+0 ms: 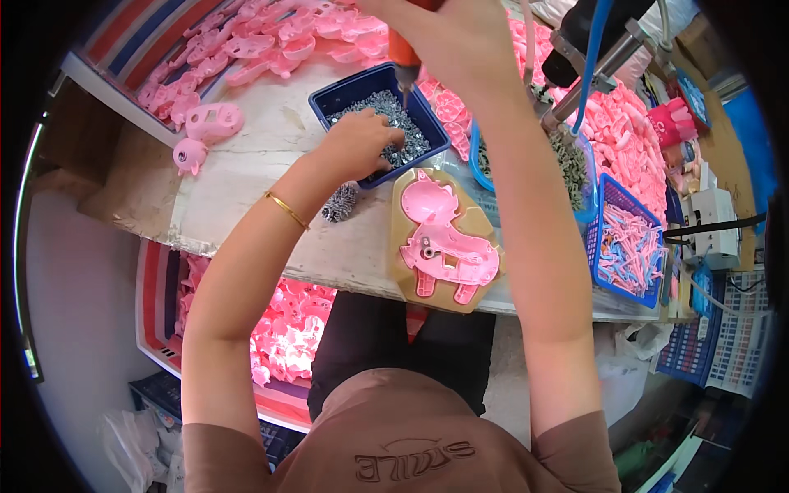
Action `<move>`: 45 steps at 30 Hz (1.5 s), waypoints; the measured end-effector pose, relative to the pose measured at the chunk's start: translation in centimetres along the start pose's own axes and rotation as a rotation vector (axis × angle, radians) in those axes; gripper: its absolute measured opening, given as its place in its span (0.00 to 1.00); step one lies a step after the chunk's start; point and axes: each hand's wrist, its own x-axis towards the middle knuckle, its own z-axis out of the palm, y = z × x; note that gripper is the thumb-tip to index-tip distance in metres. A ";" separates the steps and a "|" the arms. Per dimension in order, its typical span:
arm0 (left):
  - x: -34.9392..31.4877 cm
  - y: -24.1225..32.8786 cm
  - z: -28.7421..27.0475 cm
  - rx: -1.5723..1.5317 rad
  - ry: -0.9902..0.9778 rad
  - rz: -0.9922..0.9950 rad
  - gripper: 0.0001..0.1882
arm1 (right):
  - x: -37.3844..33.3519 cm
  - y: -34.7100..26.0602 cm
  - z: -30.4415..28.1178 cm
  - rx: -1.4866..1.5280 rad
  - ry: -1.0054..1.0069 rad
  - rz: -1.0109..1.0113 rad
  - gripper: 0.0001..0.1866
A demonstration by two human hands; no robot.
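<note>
My left hand point(357, 141) reaches into a dark blue bin point(348, 90) of small silver screws point(383, 103). Its thumb and fingers are apart, with some fingertips hidden among the screws. Above the bin's far side, my right hand point(456, 41) grips an orange-red power screwdriver point(403, 51), its bit pointing down. The top of the tool is cut off by the picture's edge. Closer to me, a tan fixture block point(403, 275) holds a pink animal-shaped plastic shell half point(464, 256), hollow side up. A small metal part point(426, 246) sits inside the shell.
A cluster of screws point(339, 204) lies beside the bin. To the right are a light-blue tub point(593, 156) of greyish parts, a blue basket point(606, 271) of pink and blue pieces, and a metal-armed machine point(604, 74). Pink shells point(288, 41) pile up at the back.
</note>
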 end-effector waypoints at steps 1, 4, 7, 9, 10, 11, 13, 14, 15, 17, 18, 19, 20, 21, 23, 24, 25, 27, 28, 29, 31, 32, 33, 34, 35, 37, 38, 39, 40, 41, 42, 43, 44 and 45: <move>0.4 0.2 -0.2 0.036 -0.088 -0.003 0.10 | 0.2 2.1 0.1 -0.124 0.110 -0.149 0.26; 0.4 0.1 -0.5 0.080 -0.128 -0.017 0.08 | -1.0 1.5 -2.3 -0.021 -0.119 0.054 0.23; -0.2 -0.4 -0.9 0.070 -0.051 -0.007 0.07 | -2.5 -0.7 -3.2 0.113 -0.165 0.243 0.18; -0.4 -0.5 -1.1 0.074 -0.029 -0.013 0.06 | -2.9 -0.6 -3.9 0.079 -0.177 0.293 0.16; -0.7 -0.5 -1.2 0.086 -0.008 -0.021 0.06 | -3.2 -0.4 -4.1 0.127 -0.181 0.277 0.16; -0.7 -0.3 -1.3 0.096 0.013 -0.026 0.06 | -3.5 0.0 -4.4 0.173 -0.182 0.262 0.16; -1.2 0.5 -1.5 0.065 0.063 -0.010 0.05 | -3.8 0.5 -5.1 0.118 -0.219 0.227 0.17; -1.4 1.2 -1.7 0.034 0.115 0.007 0.05 | -3.9 0.7 -5.7 0.060 -0.256 0.191 0.18; -1.7 2.1 -1.9 0.030 0.111 0.013 0.05 | -4.0 1.1 -6.1 0.057 -0.250 0.197 0.18; -2.4 4.3 -2.0 -0.105 0.227 0.075 0.05 | -4.2 2.2 -6.9 0.051 -0.521 0.357 0.17; -3.1 5.2 -2.0 -0.110 0.222 0.077 0.05 | -5.4 2.3 -6.6 0.051 -0.519 0.364 0.17; -3.6 6.1 -1.9 -0.209 0.259 0.087 0.06 | -7.2 2.1 -6.0 0.319 -0.419 0.239 0.17; -4.1 7.0 -1.8 -0.312 0.297 0.100 0.07 | -8.4 2.1 -5.7 0.577 -0.308 0.109 0.16; -4.5 8.0 -2.0 -0.430 0.265 0.066 0.08 | -8.9 2.3 -5.7 0.569 -0.281 0.071 0.14; -5.1 9.0 -1.5 -0.542 0.243 0.047 0.08 | -9.8 2.1 -5.9 0.581 -0.259 0.093 0.15; -5.3 9.4 -1.4 -0.645 0.224 0.022 0.08 | -10.2 2.0 -6.1 0.600 -0.242 0.108 0.15; -5.5 9.9 -1.6 -0.714 0.213 0.016 0.07 | -10.4 1.9 -6.3 0.582 -0.250 0.104 0.15; -5.6 10.7 -1.8 -0.797 0.171 -0.023 0.07 | -10.9 1.9 -6.6 0.579 -0.227 0.109 0.15; -5.6 11.0 -1.9 -0.878 0.131 -0.066 0.07 | -11.0 1.9 -6.7 0.578 -0.208 0.112 0.15; -5.6 11.2 -2.0 -0.879 0.122 -0.063 0.07 | -11.1 1.8 -6.8 0.578 -0.206 0.112 0.15; -5.7 11.4 -1.9 -0.897 0.122 -0.042 0.07 | -11.2 1.7 -7.1 0.595 -0.219 0.084 0.16; -5.7 11.5 -1.8 -0.916 0.124 -0.022 0.07 | -11.3 1.6 -7.2 0.595 -0.215 0.086 0.16; -5.7 11.7 -1.9 -0.917 0.121 -0.020 0.07 | -11.3 1.4 -7.2 0.594 -0.206 0.060 0.16; -5.8 11.8 -1.9 -0.920 0.106 -0.025 0.07 | -11.4 1.3 -7.3 0.592 -0.196 0.035 0.16; -5.8 11.9 -2.0 -0.923 0.093 -0.031 0.07 | -11.5 1.3 -7.4 0.592 -0.193 0.035 0.16; -5.9 12.3 -1.9 -0.987 0.055 -0.072 0.07 | -11.6 1.4 -7.8 0.669 -0.211 0.121 0.15; -6.0 12.5 -1.9 -1.051 0.019 -0.116 0.07 | -11.7 1.4 -8.0 0.667 -0.208 0.121 0.15; -6.1 12.8 -1.7 -1.052 0.017 -0.112 0.07 | -11.7 1.3 -8.2 0.699 -0.233 0.135 0.15; -6.3 13.1 -1.4 -1.148 0.011 -0.134 0.06 | -11.7 1.3 -8.5 0.730 -0.258 0.149 0.15; -6.4 13.3 -1.2 -1.242 0.005 -0.160 0.06 | -11.8 1.2 -8.5 0.731 -0.257 0.151 0.15; -6.5 13.5 -1.2 -1.244 0.002 -0.161 0.06 | -12.0 1.0 -8.6 0.721 -0.236 0.186 0.15; -6.6 13.6 -1.2 -1.282 -0.026 -0.186 0.07 | -12.1 0.8 -8.7 0.710 -0.216 0.221 0.16; -6.6 13.8 -1.3 -1.323 -0.054 -0.207 0.07 | -12.2 0.6 -8.9 0.706 -0.213 0.224 0.16; -6.5 13.8 -1.3 -1.327 -0.057 -0.206 0.07 | -12.2 0.4 -9.1 0.734 -0.213 0.238 0.15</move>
